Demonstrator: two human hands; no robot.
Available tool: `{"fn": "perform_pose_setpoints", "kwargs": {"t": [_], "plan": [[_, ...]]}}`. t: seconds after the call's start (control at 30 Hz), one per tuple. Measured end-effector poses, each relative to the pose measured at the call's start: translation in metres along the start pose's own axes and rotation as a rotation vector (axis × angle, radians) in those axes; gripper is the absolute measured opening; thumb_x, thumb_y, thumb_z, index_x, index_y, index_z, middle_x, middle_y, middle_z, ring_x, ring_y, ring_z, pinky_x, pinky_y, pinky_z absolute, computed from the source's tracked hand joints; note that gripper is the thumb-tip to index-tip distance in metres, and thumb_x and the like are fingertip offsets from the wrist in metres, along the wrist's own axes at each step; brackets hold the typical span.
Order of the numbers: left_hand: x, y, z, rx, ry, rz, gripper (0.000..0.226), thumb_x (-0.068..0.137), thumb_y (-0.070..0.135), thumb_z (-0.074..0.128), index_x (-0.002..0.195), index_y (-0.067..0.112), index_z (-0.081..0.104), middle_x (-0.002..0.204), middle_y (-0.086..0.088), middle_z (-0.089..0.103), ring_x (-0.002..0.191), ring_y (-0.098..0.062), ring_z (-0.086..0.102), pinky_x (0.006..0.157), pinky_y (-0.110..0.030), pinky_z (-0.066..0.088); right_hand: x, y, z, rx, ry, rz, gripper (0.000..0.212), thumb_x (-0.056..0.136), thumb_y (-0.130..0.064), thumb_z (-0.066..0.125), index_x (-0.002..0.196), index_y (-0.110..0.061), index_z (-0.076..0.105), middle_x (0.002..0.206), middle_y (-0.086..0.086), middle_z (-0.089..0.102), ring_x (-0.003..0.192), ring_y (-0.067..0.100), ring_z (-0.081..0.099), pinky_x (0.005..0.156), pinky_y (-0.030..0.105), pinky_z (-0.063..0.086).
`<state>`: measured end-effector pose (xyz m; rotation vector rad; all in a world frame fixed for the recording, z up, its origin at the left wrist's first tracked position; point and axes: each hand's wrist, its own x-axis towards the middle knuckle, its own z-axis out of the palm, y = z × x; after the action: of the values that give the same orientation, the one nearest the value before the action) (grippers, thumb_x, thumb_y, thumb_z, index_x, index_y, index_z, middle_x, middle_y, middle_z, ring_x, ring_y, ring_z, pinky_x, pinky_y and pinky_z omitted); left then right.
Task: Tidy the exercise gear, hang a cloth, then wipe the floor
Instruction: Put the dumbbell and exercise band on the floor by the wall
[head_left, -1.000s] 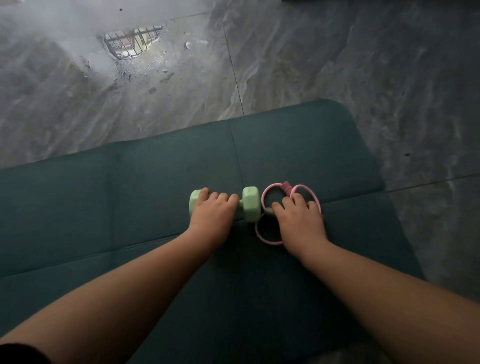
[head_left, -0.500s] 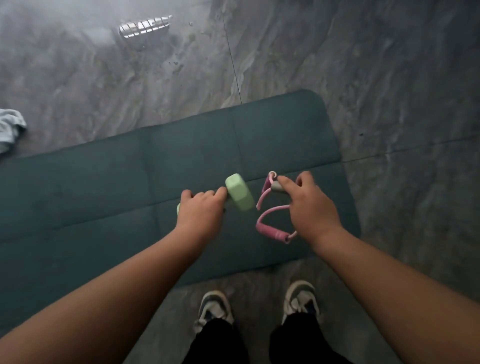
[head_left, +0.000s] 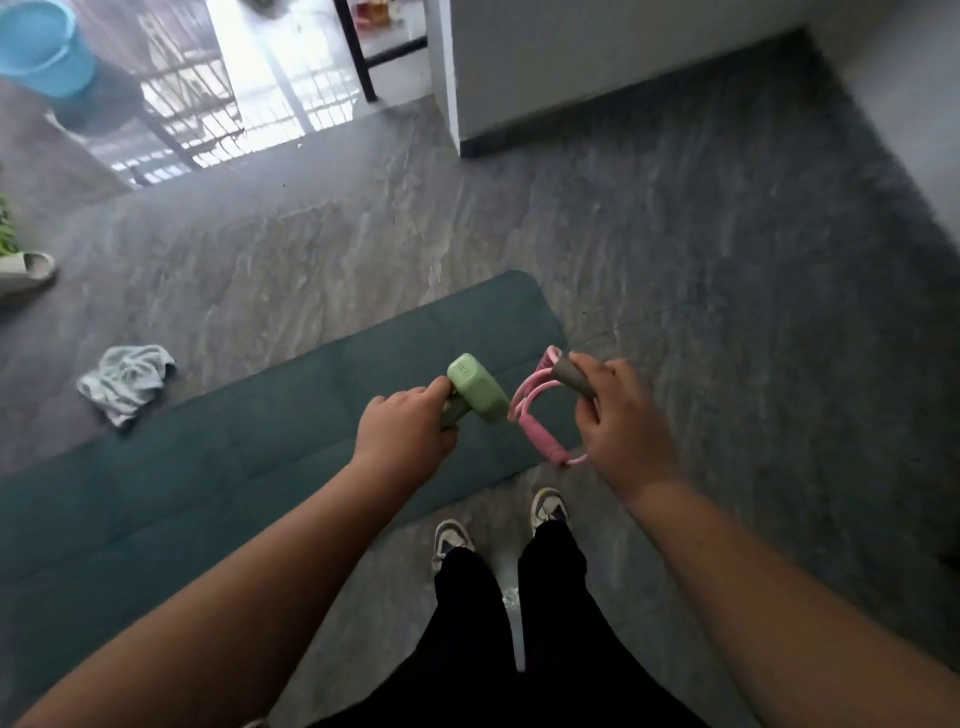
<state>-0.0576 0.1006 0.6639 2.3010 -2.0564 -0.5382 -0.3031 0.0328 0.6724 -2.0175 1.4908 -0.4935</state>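
My left hand (head_left: 402, 441) is shut on the handle of a pale green dumbbell (head_left: 475, 387), held up above the dark teal exercise mat (head_left: 208, 467). My right hand (head_left: 621, 421) grips a pink resistance band (head_left: 540, 421) by its grey handle; the pink loops and a second pink grip hang below the hand. Both items are lifted off the mat. A crumpled light blue cloth (head_left: 124, 382) lies on the grey floor just beyond the mat's far edge, to the left.
A blue bucket (head_left: 44, 49) stands at the far left by a bright doorway. A slipper (head_left: 28, 267) lies at the left edge. A white wall corner (head_left: 452, 104) juts out ahead. My shoes (head_left: 452, 538) stand on grey floor beside the mat.
Both hands took hold of the dumbbell and the band on the mat and lifted them. The view rose and pulled back, bringing the cloth, bucket and doorway into sight.
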Motion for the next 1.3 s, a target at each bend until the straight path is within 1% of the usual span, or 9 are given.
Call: {"fn": "perform_pose_setpoints", "kwargs": {"t": [0.13, 0.3, 0.43, 0.6, 0.73, 0.83, 0.93, 1.1, 1.3], "plan": [[0.001, 0.052, -0.062, -0.011, 0.004, 0.045, 0.034, 0.083, 0.037, 0.059, 0.113, 0.024, 0.05, 0.097, -0.002, 0.068, 0.09, -0.032, 0.065, 0.065, -0.032, 0.031, -0.025, -0.013, -0.065, 0.007, 0.158, 0.031, 0.053, 0.085, -0.001, 0.062, 0.131, -0.025, 0.055, 0.108, 0.003, 0.061, 0.095, 0.017, 0.054, 0.079, 0.02, 0.035], [0.023, 0.13, -0.096, 0.028, 0.014, 0.182, 0.034, 0.084, 0.041, 0.057, 0.116, 0.029, 0.051, 0.101, 0.001, 0.068, 0.092, -0.028, 0.065, 0.066, -0.031, 0.031, -0.055, -0.008, -0.142, 0.197, 0.225, 0.144, 0.051, 0.092, -0.013, 0.06, 0.128, -0.047, 0.049, 0.101, -0.03, 0.055, 0.093, -0.007, 0.055, 0.079, 0.009, 0.041], [0.058, 0.213, -0.107, 0.07, -0.037, 0.309, 0.037, 0.084, 0.043, 0.056, 0.119, 0.032, 0.048, 0.103, 0.001, 0.068, 0.092, -0.027, 0.065, 0.064, -0.031, 0.035, -0.062, 0.039, -0.208, 0.101, 0.334, 0.23, 0.046, 0.092, -0.015, 0.061, 0.13, -0.039, 0.053, 0.113, -0.012, 0.061, 0.089, 0.002, 0.056, 0.075, 0.008, 0.038], [0.117, 0.335, -0.103, 0.045, -0.126, 0.396, 0.039, 0.084, 0.042, 0.058, 0.12, 0.034, 0.046, 0.099, 0.004, 0.067, 0.09, -0.024, 0.065, 0.062, -0.031, 0.041, -0.069, 0.116, -0.299, 0.089, 0.444, 0.303, 0.074, 0.084, -0.015, 0.071, 0.122, -0.069, 0.039, 0.099, -0.026, 0.057, 0.085, -0.006, 0.058, 0.076, 0.014, 0.048], [0.165, 0.431, -0.099, 0.008, -0.129, 0.396, 0.044, 0.084, 0.044, 0.06, 0.124, 0.034, 0.046, 0.106, 0.004, 0.067, 0.096, -0.024, 0.065, 0.072, -0.034, 0.05, -0.053, 0.196, -0.357, 0.277, 0.448, 0.35, 0.032, 0.097, -0.03, 0.058, 0.127, -0.041, 0.057, 0.094, -0.009, 0.065, 0.068, 0.015, 0.065, 0.064, 0.04, 0.059], [0.2, 0.488, -0.1, -0.045, -0.132, 0.377, 0.046, 0.084, 0.044, 0.062, 0.126, 0.035, 0.047, 0.105, 0.005, 0.067, 0.095, -0.023, 0.065, 0.069, -0.033, 0.047, -0.033, 0.242, -0.395, 0.18, 0.478, 0.374, 0.041, 0.099, -0.032, 0.055, 0.137, -0.045, 0.047, 0.108, -0.01, 0.065, 0.08, 0.008, 0.062, 0.073, 0.036, 0.057], [0.232, 0.528, -0.107, -0.067, -0.117, 0.355, 0.047, 0.083, 0.046, 0.062, 0.127, 0.035, 0.048, 0.103, 0.005, 0.067, 0.093, -0.022, 0.065, 0.067, -0.033, 0.045, -0.011, 0.265, -0.437, 0.192, 0.473, 0.406, 0.033, 0.099, -0.02, 0.054, 0.124, -0.041, 0.057, 0.086, -0.002, 0.065, 0.059, 0.02, 0.065, 0.053, 0.039, 0.057], [0.3, 0.573, -0.118, -0.061, -0.112, 0.322, 0.046, 0.082, 0.046, 0.063, 0.125, 0.036, 0.047, 0.098, 0.007, 0.066, 0.089, -0.02, 0.064, 0.067, -0.033, 0.047, 0.04, 0.287, -0.487, 0.213, 0.517, 0.373, 0.021, 0.099, -0.016, 0.052, 0.104, -0.031, 0.066, 0.071, -0.005, 0.067, 0.06, 0.008, 0.064, 0.055, 0.018, 0.051], [0.416, 0.62, -0.127, -0.072, -0.092, 0.361, 0.045, 0.082, 0.047, 0.063, 0.124, 0.038, 0.049, 0.1, 0.009, 0.067, 0.089, -0.019, 0.065, 0.064, -0.031, 0.043, 0.135, 0.341, -0.519, 0.269, 0.56, 0.458, 0.021, 0.099, -0.025, 0.052, 0.106, -0.041, 0.065, 0.072, -0.003, 0.067, 0.06, 0.014, 0.067, 0.056, 0.039, 0.058]]}}
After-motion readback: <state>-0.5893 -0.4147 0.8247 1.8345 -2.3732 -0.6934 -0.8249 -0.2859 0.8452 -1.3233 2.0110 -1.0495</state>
